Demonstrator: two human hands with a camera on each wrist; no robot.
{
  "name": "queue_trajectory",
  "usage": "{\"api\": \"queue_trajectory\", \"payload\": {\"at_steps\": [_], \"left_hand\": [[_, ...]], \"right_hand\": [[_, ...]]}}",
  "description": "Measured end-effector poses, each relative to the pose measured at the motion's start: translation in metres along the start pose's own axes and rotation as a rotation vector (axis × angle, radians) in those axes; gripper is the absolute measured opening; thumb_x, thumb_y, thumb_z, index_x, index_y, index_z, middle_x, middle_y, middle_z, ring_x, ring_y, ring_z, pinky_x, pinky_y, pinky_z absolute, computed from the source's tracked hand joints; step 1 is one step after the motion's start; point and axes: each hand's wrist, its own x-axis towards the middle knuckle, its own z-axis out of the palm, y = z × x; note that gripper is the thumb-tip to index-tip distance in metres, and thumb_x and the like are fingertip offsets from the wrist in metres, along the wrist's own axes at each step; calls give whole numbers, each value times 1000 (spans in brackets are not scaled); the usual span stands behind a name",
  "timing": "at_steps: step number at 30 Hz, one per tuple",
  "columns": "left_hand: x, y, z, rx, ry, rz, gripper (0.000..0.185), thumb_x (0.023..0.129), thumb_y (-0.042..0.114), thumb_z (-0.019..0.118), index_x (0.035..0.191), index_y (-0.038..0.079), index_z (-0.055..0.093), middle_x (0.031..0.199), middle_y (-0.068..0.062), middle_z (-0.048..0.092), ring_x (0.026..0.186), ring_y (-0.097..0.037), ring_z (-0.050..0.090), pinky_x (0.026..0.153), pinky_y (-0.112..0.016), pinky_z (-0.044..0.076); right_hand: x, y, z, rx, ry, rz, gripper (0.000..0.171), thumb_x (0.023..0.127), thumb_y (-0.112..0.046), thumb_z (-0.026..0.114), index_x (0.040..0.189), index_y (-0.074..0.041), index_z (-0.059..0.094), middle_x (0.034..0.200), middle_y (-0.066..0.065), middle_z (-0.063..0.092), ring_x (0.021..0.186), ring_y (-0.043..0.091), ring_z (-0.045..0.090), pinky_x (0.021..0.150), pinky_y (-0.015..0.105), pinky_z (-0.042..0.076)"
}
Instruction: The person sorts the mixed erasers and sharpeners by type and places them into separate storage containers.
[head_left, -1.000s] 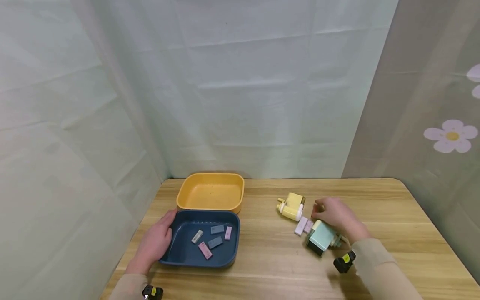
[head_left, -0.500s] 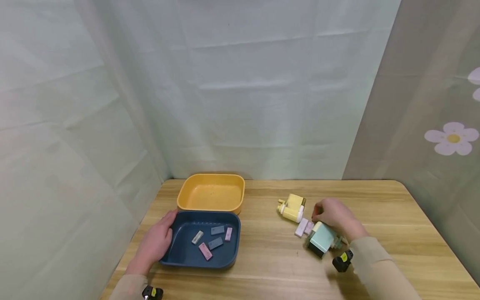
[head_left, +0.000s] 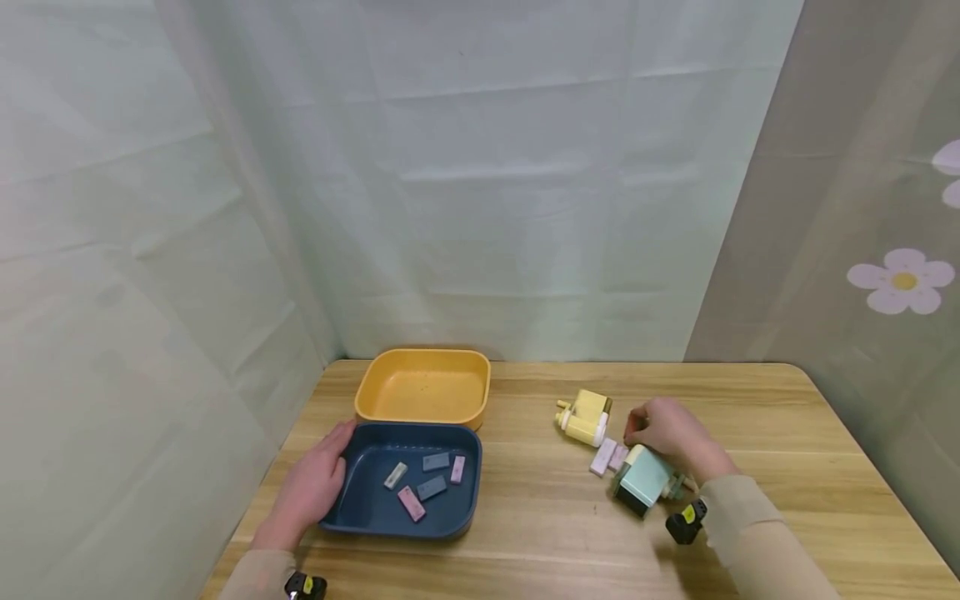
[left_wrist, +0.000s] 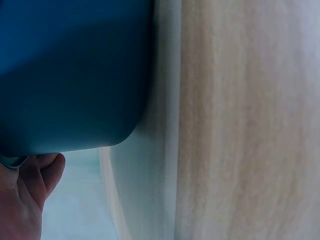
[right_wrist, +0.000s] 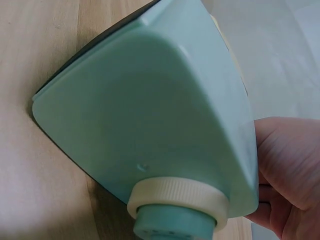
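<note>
My left hand (head_left: 311, 479) holds the left rim of a dark blue tray (head_left: 352, 523); its fingers (left_wrist: 52, 172) show against the outer wall in the left wrist view. Several small eraser-like blocks, among them a pink one (head_left: 411, 502) and a blue-grey one (head_left: 436, 461), lie inside. On the right, my right hand (head_left: 670, 429) has its fingers bent down to the table, just behind a mint-green crank pencil sharpener (head_left: 647, 477). Two pale pink eraser-like blocks (head_left: 602, 458) lie beside its fingertips. The sharpener hides the fingertips in the right wrist view; I cannot tell if they pinch anything.
A yellow tray (head_left: 365, 404) stands right behind the blue one. Left of my right hand is a pale yellow crank sharpener (head_left: 585, 417) lying on the wooden table (head_left: 540, 533). Pale curtains (head_left: 525, 208) hang behind the table and along its left side.
My right fingertips have drawn together slightly since a second ago. The left hand, trays, blocks and sharpeners stay where they were, with only a small shift of the head view.
</note>
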Motion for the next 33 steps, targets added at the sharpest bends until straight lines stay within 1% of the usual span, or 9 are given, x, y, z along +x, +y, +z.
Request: {"api": "queue_trajectory", "payload": {"at_steps": [8,15,20,26,33], "left_hand": [[-1,0,1,-5,7,8,56,106,4,49,161,-5,41,162,-29,45,149,-50,43,118,-66,39],[-1,-1,0,-7,-4,-6,57,107,5,48,162,-4,40,163,-29,43,149,-49,42,118,-66,38],[-1,-1,0,-7,-9,-21,57,107,6,48,162,-4,39,163,-29,42,150,-49,41,119,-66,37],[-1,0,0,-11,-7,-21,57,107,6,48,162,-4,39,163,-29,43,150,-49,41,119,-66,37],[0,0,0,-3,-7,-23,56,107,6,47,162,-4,39,163,-29,43,150,-48,41,119,-65,37]], "right_hand": [[0,1,1,18,-11,8,14,91,-14,81,79,-18,73,85,-1,69,76,20,58,67,35,47],[-1,0,2,51,-31,30,16,93,-14,81,79,-17,73,88,0,71,77,21,60,66,35,51],[-2,-3,1,30,-24,18,15,93,-15,81,80,-17,73,86,-1,70,77,20,59,67,35,49],[-4,-4,-2,6,-18,9,15,92,-16,82,81,-17,72,86,-1,69,77,20,57,67,35,46],[-2,0,-2,-21,-22,-9,14,94,-18,81,83,-19,73,84,-3,69,77,19,58,71,36,47]]}}
